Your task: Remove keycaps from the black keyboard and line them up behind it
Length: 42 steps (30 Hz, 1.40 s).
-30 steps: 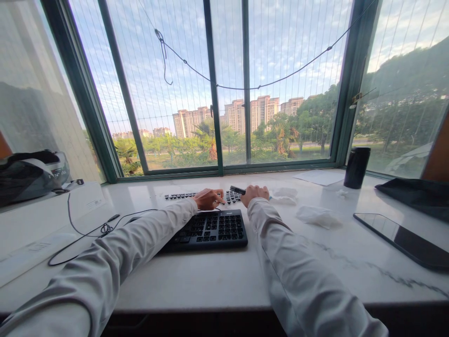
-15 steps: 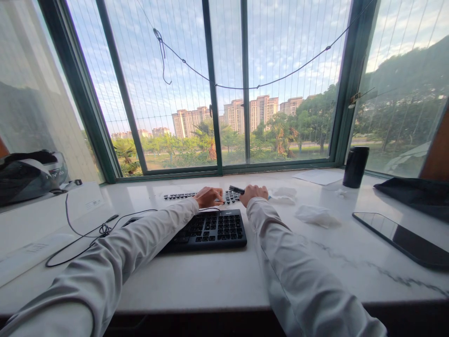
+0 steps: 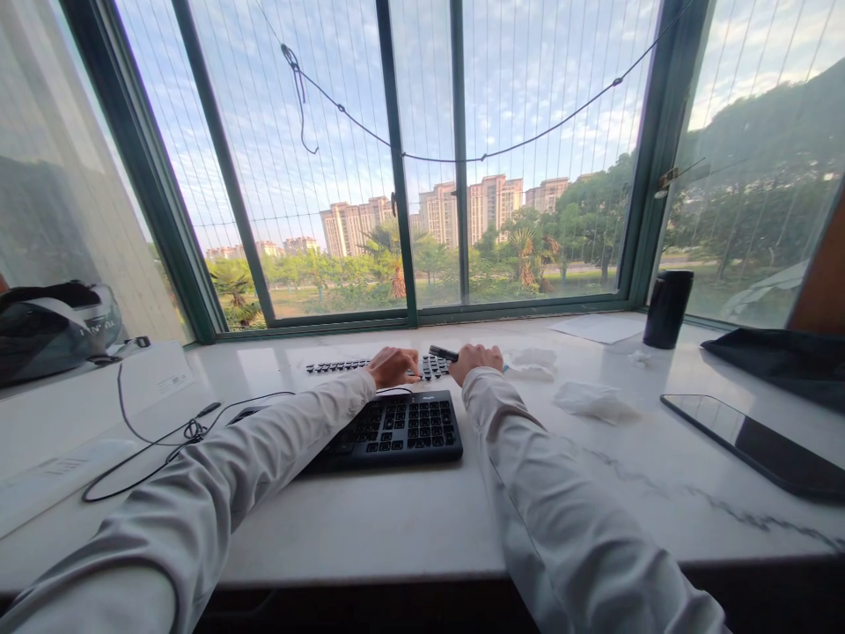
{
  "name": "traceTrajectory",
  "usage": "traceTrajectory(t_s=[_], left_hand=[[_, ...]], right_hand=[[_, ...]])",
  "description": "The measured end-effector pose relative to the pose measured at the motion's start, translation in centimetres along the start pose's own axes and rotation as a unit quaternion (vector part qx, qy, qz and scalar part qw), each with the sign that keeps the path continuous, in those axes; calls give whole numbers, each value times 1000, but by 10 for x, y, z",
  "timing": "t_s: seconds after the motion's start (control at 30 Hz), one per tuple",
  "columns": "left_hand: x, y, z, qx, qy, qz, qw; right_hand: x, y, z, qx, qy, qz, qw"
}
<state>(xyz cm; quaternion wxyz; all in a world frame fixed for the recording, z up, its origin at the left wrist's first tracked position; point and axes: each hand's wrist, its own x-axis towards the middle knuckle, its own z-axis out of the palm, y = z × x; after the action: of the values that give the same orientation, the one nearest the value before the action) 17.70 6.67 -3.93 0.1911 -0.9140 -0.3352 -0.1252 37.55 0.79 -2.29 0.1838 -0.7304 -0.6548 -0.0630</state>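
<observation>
Over a veined counter [image 3: 376,528] by windows [image 3: 429,106], the right hand [image 3: 480,358] grips a black object [image 3: 443,354], the left hand [image 3: 394,366] unclear in grip.

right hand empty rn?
No, the right hand grips a dark stick-like object, its end sticking out toward the left hand.

Keyboard [image 3: 419,430] on seemingly marble counter [image 3: 370,533]

On the person's side of the left grip [image 3: 394,365], the keyboard [image 3: 413,427] bars a low pass, and keycaps [image 3: 436,368] crowd the gap across to the right grip [image 3: 479,359]. Beyond both I see a bare strip of desk [image 3: 422,339] up to the window frame [image 3: 330,322]; crumpled white sheets [image 3: 592,401] block the right grip's right side.
</observation>
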Motion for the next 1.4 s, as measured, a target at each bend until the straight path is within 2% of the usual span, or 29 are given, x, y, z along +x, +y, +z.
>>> traceTrajectory(t_s=[0.27,0.53,1.03,1.4], left_hand=[[0,-3,-6,-11,-1,5,1000],[0,7,-8,35,-17,36,999],[2,18,-7,27,-17,2,999],[-4,16,-12,26,8,-29,999]], right_hand=[[0,0,0,3,8,2,1000],[-2,-1,-3,-5,2,0,1000],[-4,-1,-4,-4,0,1,1000],[-3,-1,-3,-3,4,4,1000]])
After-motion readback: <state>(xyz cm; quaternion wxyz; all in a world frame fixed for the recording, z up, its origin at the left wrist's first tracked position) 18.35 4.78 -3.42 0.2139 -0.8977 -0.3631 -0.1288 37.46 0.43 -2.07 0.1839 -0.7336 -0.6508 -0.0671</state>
